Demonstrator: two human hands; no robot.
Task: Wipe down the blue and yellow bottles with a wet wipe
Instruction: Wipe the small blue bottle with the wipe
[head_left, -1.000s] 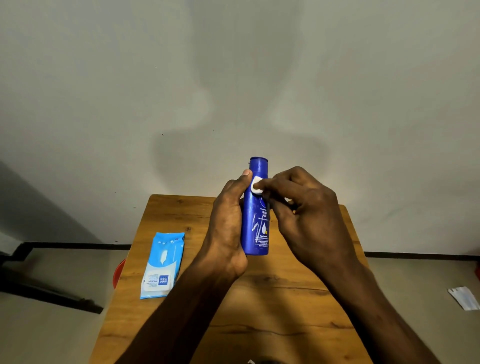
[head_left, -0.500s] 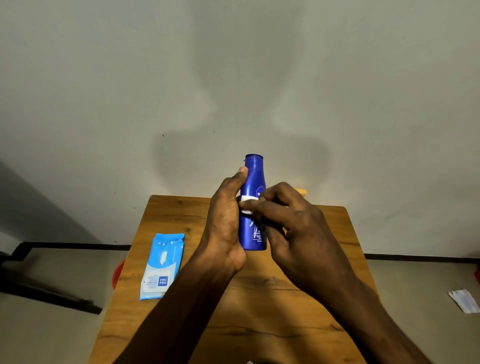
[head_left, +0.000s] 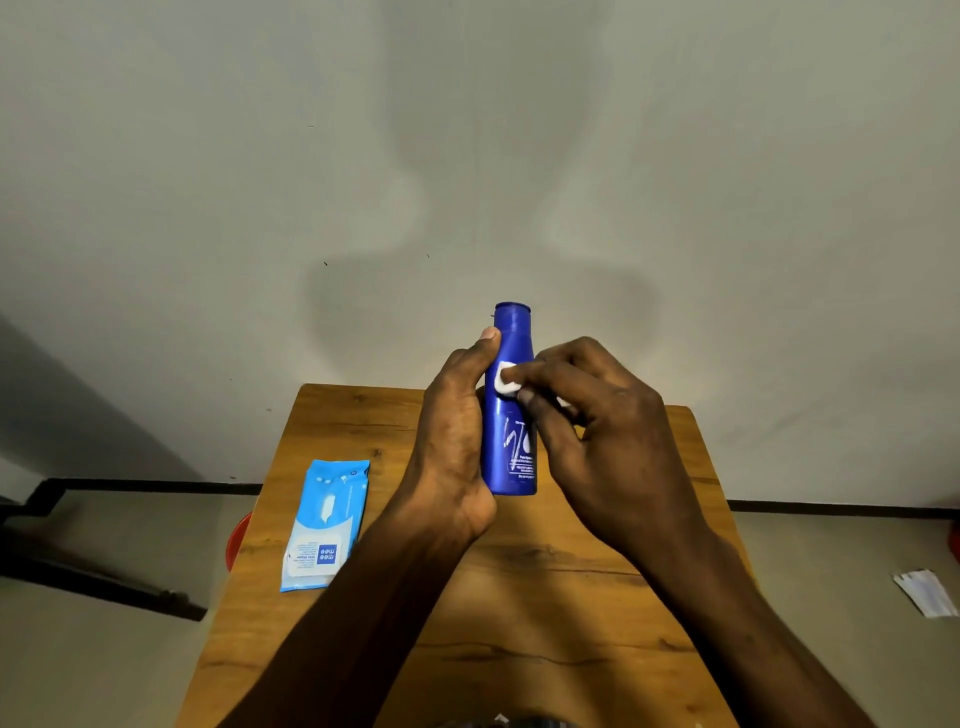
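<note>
Here your left hand grips the upright blue plastic bottle; your right hand pinches, seemingly, a small white wipe against its shoulder.

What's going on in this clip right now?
A person is wiping a tall blue plastic bottle held upright above a wooden table. The left hand holds the bottle by its side, thumb up near the neck. The right hand pinches a small white wet wipe and presses it against the bottle's upper front. A light blue wet wipe packet lies flat on the table's left side. No yellow bottle is visible in this frame.
</note>
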